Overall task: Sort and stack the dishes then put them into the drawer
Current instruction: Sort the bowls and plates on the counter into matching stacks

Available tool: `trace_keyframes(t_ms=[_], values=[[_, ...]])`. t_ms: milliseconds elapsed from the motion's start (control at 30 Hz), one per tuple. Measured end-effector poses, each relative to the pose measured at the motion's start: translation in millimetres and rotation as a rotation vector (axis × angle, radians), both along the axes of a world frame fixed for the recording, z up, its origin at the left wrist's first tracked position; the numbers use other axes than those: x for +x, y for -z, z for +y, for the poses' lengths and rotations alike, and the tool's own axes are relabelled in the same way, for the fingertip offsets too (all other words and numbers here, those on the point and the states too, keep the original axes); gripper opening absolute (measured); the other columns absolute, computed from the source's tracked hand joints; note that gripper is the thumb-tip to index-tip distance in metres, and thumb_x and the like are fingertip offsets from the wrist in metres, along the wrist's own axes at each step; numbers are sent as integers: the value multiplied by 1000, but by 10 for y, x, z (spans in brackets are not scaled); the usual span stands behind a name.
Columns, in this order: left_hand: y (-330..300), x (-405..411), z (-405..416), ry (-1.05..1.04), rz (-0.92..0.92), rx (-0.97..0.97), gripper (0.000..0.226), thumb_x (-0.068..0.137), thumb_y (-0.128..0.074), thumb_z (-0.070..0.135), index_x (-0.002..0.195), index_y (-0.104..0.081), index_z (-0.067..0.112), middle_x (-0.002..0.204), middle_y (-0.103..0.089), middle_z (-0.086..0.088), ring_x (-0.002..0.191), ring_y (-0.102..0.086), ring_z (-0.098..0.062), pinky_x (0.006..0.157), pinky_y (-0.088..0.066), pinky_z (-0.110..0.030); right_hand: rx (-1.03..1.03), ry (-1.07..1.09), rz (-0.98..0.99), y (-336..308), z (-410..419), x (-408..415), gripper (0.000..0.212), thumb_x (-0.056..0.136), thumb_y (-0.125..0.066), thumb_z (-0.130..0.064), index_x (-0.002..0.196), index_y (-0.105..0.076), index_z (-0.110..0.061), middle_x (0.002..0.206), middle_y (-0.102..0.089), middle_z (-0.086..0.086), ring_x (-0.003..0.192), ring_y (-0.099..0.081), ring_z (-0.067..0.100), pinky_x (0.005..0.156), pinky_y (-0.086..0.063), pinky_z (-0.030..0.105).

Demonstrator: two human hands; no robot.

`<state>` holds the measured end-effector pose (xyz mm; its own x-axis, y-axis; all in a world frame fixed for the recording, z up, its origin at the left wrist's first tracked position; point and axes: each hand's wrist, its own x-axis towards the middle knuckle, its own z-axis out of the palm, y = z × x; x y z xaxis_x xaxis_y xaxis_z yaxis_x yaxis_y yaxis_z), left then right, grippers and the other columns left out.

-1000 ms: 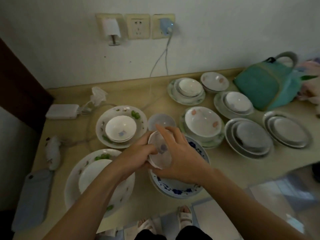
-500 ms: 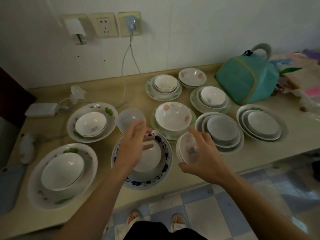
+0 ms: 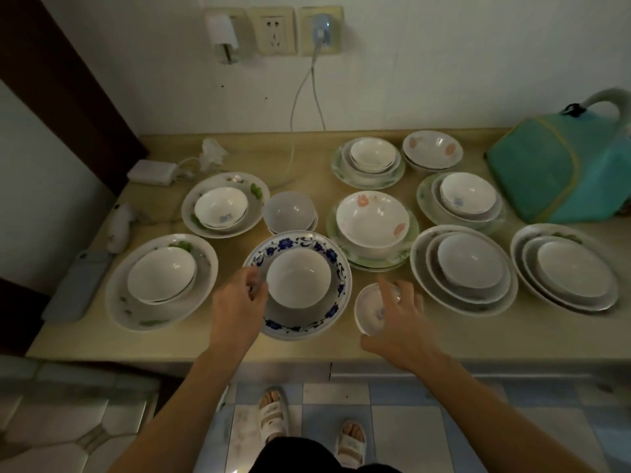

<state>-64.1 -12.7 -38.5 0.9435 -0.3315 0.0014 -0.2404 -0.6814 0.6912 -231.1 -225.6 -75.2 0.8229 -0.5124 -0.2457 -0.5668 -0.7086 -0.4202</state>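
Right hand (image 3: pixel 397 315) grips small saucer (image 3: pixel 370 310), tilted on edge, just right of blue-rimmed plate (image 3: pixel 336 288). Left hand (image 3: pixel 237 302) over that plate's left rim, fingers loosely curled, holding nothing; contact with rim unclear. Hands apart. Blue-rimmed plate holds one white bowl (image 3: pixel 298 278). Left of it: large green-leaf plate (image 3: pixel 117 298) with a white bowl inside. Behind-left: smaller leaf plate (image 3: pixel 254 194) holding a bowl with blue mark. Directly behind: stack of small plain bowls (image 3: pixel 288 211). Behind-right: pink-flower bowl (image 3: pixel 372 220) on green-edged plates. Right of blue-rimmed plate: two stacks of nested plates (image 3: pixel 464 268). Farther back: more bowl-in-plate stacks. All on countertop (image 3: pixel 478 332). Teal bag (image 3: pixel 560 172) far right.
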Motion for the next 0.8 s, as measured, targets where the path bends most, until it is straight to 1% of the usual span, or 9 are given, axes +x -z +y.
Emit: trace_keyframes(t_ms=[100, 200, 267, 333, 467, 533, 600, 733, 800], values=[[-15, 23, -81, -19, 123, -31, 29, 97, -65, 24, 124, -64, 13, 106, -74, -7, 87, -72, -24, 83, -61, -49, -14, -12, 6, 30, -11, 28, 119, 63, -80, -50, 158, -13, -24, 148, -20, 6, 130, -33, 34, 101, -45, 44], [-22, 72, -146, -43, 160, 0, 24, 94, -67, 20, 115, -67, 9, 104, -74, -10, 90, -72, -30, 83, -60, -50, -37, -19, 38, 44, -16, 27, 120, 64, -79, -51, 159, -10, -24, 150, -20, 7, 131, -34, 34, 104, -44, 44], [-20, 101, -181, -40, 161, 64, 19, 94, -68, 21, 109, -68, 8, 103, -73, -11, 92, -69, -29, 84, -60, -49, -49, -28, 60, 69, -9, 19, 121, 65, -78, -52, 159, -9, -22, 150, -21, 8, 131, -33, 34, 105, -43, 44], [-1, 127, -217, -20, 170, 132, 19, 94, -66, 21, 108, -69, 9, 103, -73, -10, 93, -67, -26, 84, -59, -45, -33, -15, 73, 100, 1, 13, 120, 66, -78, -52, 159, -9, -22, 151, -20, 9, 133, -31, 35, 107, -42, 44], [30, 173, -282, -20, 234, 142, 20, 91, -60, 13, 107, -72, 10, 101, -72, -10, 93, -66, -26, 75, -55, -37, 13, 42, 55, 133, 8, 21, 115, 66, -77, -50, 158, -13, -22, 152, -21, 9, 134, -29, 34, 109, -39, 45], [43, 196, -299, -38, 325, 89, 24, 89, -58, 8, 110, -71, 9, 103, -71, -12, 96, -67, -30, 77, -62, -43, 6, 43, 45, 143, 12, 30, 115, 66, -76, -52, 158, -14, -22, 152, -22, 10, 133, -30, 35, 108, -38, 45], [46, 205, -313, -53, 433, 30, 30, 88, -57, 2, 115, -68, 7, 107, -68, -13, 98, -66, -33, 68, -65, -48, -18, 45, 42, 154, 16, 35, 116, 67, -75, -54, 159, -12, -21, 153, -21, 9, 133, -31, 34, 108, -38, 44], [43, 236, -355, -57, 525, -12, 38, 87, -55, -6, 122, -64, 5, 107, -62, -10, 99, -63, -33, 56, -64, -42, -75, 47, 43, 186, 22, 31, 115, 72, -71, -59, 161, -10, -21, 156, -18, 10, 135, -30, 34, 110, -35, 45], [36, 261, -367, -43, 532, -9, 39, 86, -55, -6, 122, -65, 5, 106, -62, -10, 100, -62, -34, 58, -65, -44, -89, 46, 59, 188, 20, 34, 115, 73, -69, -66, 161, -8, -22, 158, -16, 10, 138, -28, 34, 112, -33, 46]])
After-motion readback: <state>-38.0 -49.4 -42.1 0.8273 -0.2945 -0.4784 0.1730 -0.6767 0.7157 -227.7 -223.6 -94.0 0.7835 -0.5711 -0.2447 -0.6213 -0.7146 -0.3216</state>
